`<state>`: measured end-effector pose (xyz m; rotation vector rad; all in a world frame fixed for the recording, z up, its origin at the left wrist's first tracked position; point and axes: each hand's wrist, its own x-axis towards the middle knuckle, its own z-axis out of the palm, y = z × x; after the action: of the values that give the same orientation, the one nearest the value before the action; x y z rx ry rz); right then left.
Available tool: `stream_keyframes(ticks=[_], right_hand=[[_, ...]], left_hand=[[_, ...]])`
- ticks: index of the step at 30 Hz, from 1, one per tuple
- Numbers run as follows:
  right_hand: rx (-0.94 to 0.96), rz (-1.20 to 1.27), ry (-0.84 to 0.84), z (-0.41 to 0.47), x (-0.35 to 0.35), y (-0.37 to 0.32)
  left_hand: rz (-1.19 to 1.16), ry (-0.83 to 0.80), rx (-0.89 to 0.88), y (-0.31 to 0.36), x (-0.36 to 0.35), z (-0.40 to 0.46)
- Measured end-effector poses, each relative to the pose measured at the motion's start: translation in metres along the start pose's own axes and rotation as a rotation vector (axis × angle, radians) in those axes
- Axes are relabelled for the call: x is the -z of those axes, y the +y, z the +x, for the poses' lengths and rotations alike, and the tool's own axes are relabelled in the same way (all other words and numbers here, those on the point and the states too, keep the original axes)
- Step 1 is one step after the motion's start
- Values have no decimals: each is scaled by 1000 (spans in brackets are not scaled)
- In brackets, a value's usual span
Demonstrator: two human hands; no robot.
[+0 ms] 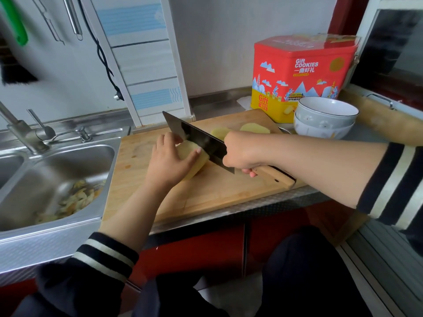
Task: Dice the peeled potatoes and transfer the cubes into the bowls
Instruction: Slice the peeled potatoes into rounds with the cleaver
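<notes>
Striped sleeves reach over the cutting board [212, 191].
Left hand [169, 163] presses curled fingers onto a peeled potato [194, 154]; right hand [240, 152] grips the cleaver [196, 138] cutting it.

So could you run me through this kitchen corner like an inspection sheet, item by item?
Surface: wooden cutting board on a steel counter.
Job's things: left hand holds the peeled potato; cleaver cutting into it; two more potatoes behind; stacked bowls, top one looks empty.
Clutter: red cookie tin; peels in the sink.
Hands: right hand grips the cleaver handle.
Cables: black cord hanging on the wall, unplugged.
Surroundings: faucet, window at right.
</notes>
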<state>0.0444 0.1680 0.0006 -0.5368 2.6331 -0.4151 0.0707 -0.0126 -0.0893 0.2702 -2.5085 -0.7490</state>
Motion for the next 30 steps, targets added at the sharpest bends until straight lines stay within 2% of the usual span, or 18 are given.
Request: stream_keyframes(ticks=[1, 3, 5, 6, 9, 11, 18, 22, 24, 25, 27, 28, 30], right_hand=[[13, -3, 12, -2, 3, 3], [35, -32, 23, -6, 8, 7], [43, -59, 4, -10, 11, 10], [44, -68, -4, -11, 12, 12], [30, -97, -1, -14, 12, 16], [27, -126, 8, -15, 12, 18], [20, -96, 31, -16, 12, 24], [19, -74, 17, -15, 12, 24], [17, -74, 19, -15, 13, 25], [16, -78, 19, -15, 12, 25], [20, -86, 19, -14, 12, 25], [23, -85, 20, -14, 12, 25], [35, -79, 27, -12, 11, 23]], left_hand=[[-83, -20, 55, 1, 4, -2], [-251, 39, 183, -1, 14, 4], [-201, 89, 273, -9, 27, 17], [-116, 36, 279, -13, 33, 24], [218, -265, 205, -21, 34, 37], [264, -367, 225, -29, 22, 47], [129, -253, 320, -35, -5, 75], [-94, -285, 272, -32, -22, 92], [-331, -296, 381, -37, -21, 96], [-457, -266, 473, -42, -18, 96], [-645, -58, 571, -53, -6, 93], [-668, 99, 546, -55, 2, 88], [-549, 399, 323, -46, 20, 71]])
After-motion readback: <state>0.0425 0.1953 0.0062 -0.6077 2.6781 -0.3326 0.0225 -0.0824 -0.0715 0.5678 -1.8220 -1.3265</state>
